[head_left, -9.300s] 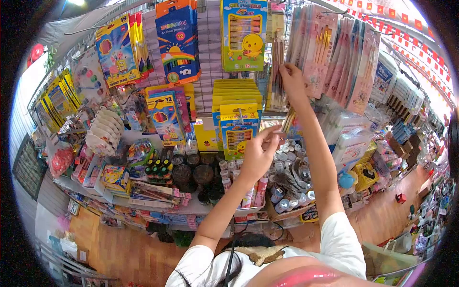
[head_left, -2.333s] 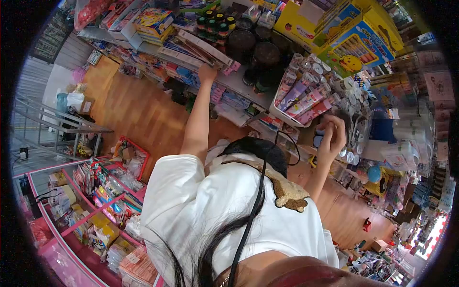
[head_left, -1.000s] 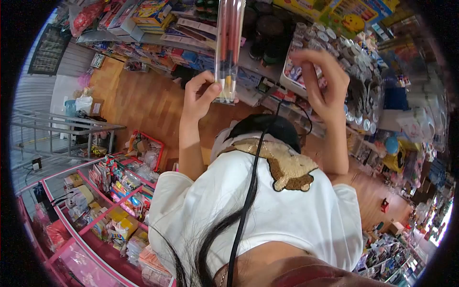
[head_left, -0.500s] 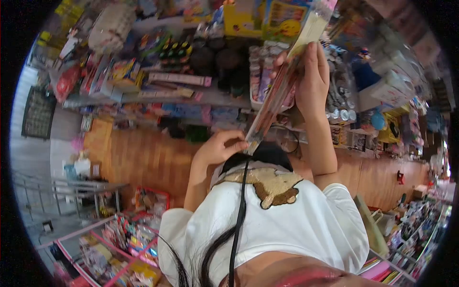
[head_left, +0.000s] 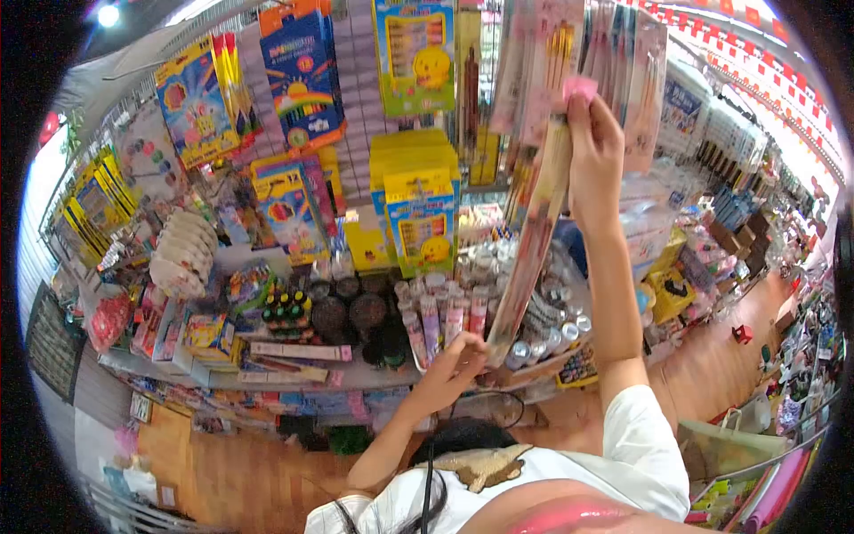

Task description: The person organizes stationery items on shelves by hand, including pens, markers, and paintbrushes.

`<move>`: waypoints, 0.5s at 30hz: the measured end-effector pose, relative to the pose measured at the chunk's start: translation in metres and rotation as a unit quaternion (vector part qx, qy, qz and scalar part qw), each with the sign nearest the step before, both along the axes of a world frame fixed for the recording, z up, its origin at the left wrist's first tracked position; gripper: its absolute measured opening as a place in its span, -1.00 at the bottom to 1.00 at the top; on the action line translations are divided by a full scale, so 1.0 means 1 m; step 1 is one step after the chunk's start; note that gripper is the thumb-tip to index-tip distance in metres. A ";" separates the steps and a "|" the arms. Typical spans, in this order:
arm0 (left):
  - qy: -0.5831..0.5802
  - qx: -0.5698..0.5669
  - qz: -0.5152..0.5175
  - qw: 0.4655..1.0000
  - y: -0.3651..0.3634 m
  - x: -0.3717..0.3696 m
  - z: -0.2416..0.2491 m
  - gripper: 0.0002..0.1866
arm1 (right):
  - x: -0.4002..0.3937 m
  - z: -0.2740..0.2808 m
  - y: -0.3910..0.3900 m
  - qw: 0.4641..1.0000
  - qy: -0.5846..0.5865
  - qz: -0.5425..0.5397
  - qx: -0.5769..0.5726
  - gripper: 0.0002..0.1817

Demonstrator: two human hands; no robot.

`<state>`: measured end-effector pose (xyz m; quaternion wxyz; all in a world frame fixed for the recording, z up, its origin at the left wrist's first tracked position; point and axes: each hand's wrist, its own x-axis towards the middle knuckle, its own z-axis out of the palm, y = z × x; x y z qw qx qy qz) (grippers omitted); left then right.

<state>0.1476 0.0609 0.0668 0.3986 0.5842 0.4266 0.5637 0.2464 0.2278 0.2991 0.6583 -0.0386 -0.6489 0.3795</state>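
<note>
A long, thin clear package [head_left: 532, 258] with slender items inside hangs tilted in front of the shelf. My right hand [head_left: 594, 147] is raised and pinches its pink top end, close to hanging packs of brushes [head_left: 560, 53]. Lower down, my left hand [head_left: 452, 374] holds the package's bottom end between thumb and fingers. Tubes in a white tray [head_left: 445, 316] stand just behind my left hand.
Boxed colouring sets [head_left: 414, 214] and a blue pencil pack [head_left: 302, 80] hang on the rack. Dark round containers [head_left: 349, 311] and narrow boxes [head_left: 298, 351] rest on the shelf. A wooden floor [head_left: 267, 472] lies below.
The view has tilted up toward the hanging rack. Both hands have lifted the long package, and my right hand has moved to its pink top end beside the hanging packs.
</note>
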 end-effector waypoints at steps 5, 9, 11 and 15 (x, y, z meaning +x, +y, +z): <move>-0.029 0.103 -0.088 0.990 0.051 0.009 0.038 -0.80 | -0.027 0.089 0.050 0.996 -0.063 -0.051 0.025 -0.69; 0.005 0.064 -0.080 0.995 0.068 0.010 0.039 -0.81 | -0.070 0.130 0.137 0.949 -0.092 -0.242 0.181 -0.62; -0.003 0.055 -0.081 0.995 0.068 0.009 0.042 -0.79 | -0.087 0.141 0.151 0.921 -0.097 -0.328 0.185 -0.58; -0.012 0.029 -0.085 0.996 0.072 0.003 0.034 -0.77 | -0.118 0.151 0.220 0.882 -0.088 -0.395 0.243 -0.63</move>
